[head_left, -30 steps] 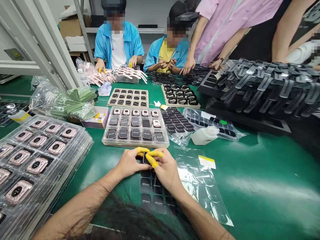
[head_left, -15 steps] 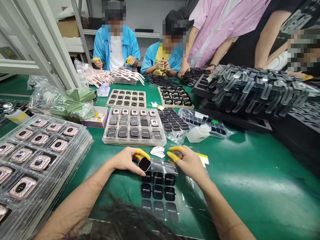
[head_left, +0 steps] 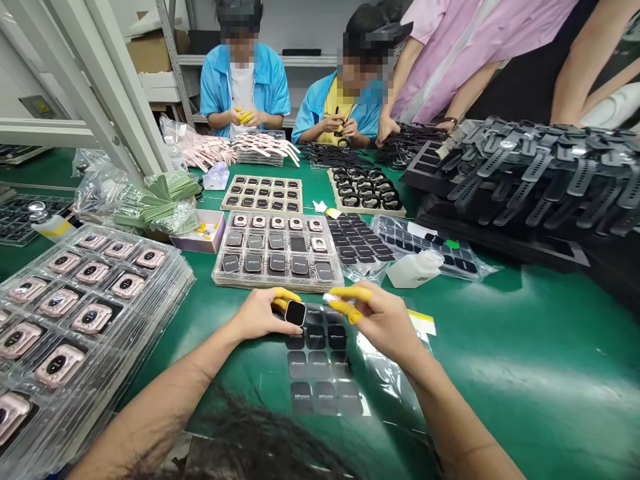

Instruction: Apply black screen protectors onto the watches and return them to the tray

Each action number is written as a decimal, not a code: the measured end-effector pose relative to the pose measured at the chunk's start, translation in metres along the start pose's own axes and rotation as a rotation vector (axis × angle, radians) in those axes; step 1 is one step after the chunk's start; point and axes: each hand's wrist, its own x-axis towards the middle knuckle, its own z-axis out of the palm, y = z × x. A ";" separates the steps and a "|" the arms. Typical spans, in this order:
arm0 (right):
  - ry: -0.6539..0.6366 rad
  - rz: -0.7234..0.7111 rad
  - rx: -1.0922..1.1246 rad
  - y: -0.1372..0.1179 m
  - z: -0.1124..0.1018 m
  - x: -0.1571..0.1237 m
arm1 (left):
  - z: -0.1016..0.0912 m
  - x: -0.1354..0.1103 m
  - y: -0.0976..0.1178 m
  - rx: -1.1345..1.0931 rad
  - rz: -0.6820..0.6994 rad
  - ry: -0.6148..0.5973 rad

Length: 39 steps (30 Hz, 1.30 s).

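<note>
My left hand (head_left: 259,315), with yellow finger cots, holds a square smartwatch with a black face (head_left: 295,313) by its edges. My right hand (head_left: 383,321), also in yellow cots, pinches a small white wipe (head_left: 328,298) between its fingertips, close beside the watch. Below both hands lies a clear film sheet of black square screen protectors (head_left: 320,360). Some of the sheet is hidden under my hands. Just beyond my fingers stands a tray of watches, several face up and dark (head_left: 277,283).
Stacked trays of rose-gold watches (head_left: 90,320) fill the left side. A white plastic bottle (head_left: 415,269) lies to the right, before racks of black watch straps (head_left: 520,177). Seated co-workers (head_left: 245,87) handle small items across the green table (head_left: 520,353).
My right hand has picked up the white wipe from the table and brought it next to the watch. My left hand still holds the watch.
</note>
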 end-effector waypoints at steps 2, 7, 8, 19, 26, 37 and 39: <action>-0.032 -0.087 0.057 -0.015 0.013 0.000 | 0.005 0.000 -0.001 0.091 0.033 0.048; 0.013 -0.081 0.006 -0.026 0.048 0.001 | 0.007 -0.002 -0.001 0.174 0.055 0.122; 0.019 -0.085 0.022 -0.025 0.050 0.001 | 0.007 -0.001 -0.001 0.172 0.054 0.129; 0.134 -0.039 0.018 -0.027 0.052 -0.004 | 0.009 0.002 -0.002 0.162 0.050 0.136; 0.224 0.108 -0.264 0.008 0.017 -0.006 | -0.002 -0.001 0.000 0.154 0.172 0.088; -0.053 0.130 0.092 0.007 0.006 -0.002 | -0.035 -0.008 0.011 0.185 0.477 0.005; -0.026 0.136 0.048 0.005 0.003 -0.003 | -0.039 -0.012 0.014 0.172 0.482 0.021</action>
